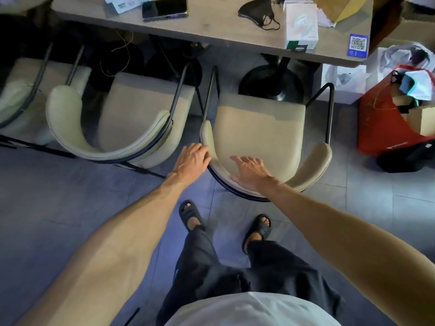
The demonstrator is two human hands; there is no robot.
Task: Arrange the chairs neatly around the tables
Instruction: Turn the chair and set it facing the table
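1. The left grip [193, 158], a bare hand, has its fingers curled over the left end of the backrest of a beige chair [259, 128] and holds it there.
2. The right grip [249, 169] is wide, with fingers spread and straight. It lies over the middle of the chair's curved backrest, and I cannot tell whether it touches.
3. The chair faces away from the person. Its padded back curves toward them, and thin black metal arms run forward on both sides.
4. Beyond the chair's front edge stands a black round pedestal base [270, 83], and above that is the pale wood-grain counter [211, 27].
5. On the counter beyond the chair lie a dark phone [164, 8], a black face mask [256, 11] and a white box [301, 24]. A blue QR sticker [358, 45] sits at the corner.
6. Just left of the chair is a second beige chair [122, 118], turned a little askew. Its frame nearly meets the held chair's left arm.
7. Further left of the chair, a third beige chair [18, 102] is cut off by the frame edge.
8. To the right of the chair a red bag [388, 118] stuffed with cardboard stands on the floor.
9. The floor [70, 184] is grey tile. Behind the chair, the person's feet are in black sandals [190, 215].
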